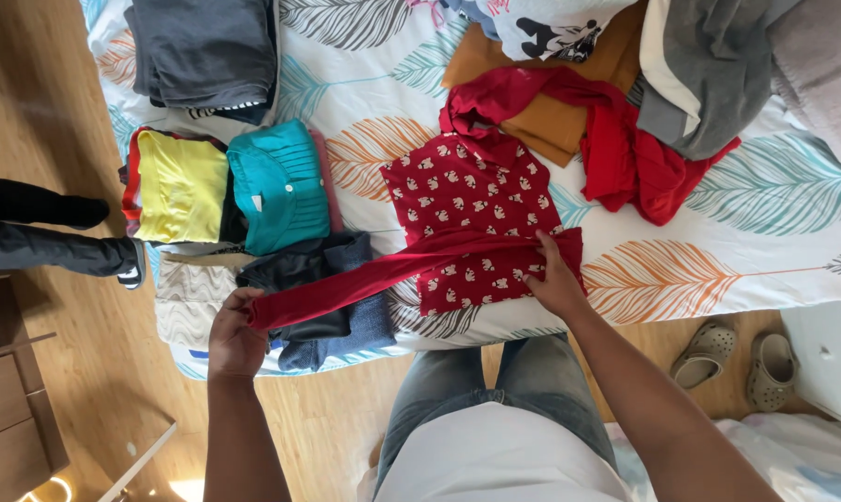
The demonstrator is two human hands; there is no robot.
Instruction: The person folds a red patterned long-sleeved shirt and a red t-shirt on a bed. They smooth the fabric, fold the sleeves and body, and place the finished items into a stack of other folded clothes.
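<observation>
1. Red patterned top lies flat on the bed, near its front edge. One plain red sleeve is drawn across its lower part, out toward the left.
2. Bed, with its feather-print cover, carries two groups. Folded stacks sit on the left: dark grey pile, yellow garment, teal shirt, dark garments. Loose heap sits top right: red cloth, mustard piece, grey garments.
3. Judgement: several items already folded; this top is mid-fold, and the loose heap is left.
4. Right hand presses on the top's lower edge, fingers pinching fabric.
5. Left hand is clenched on the sleeve's cuff end.
</observation>
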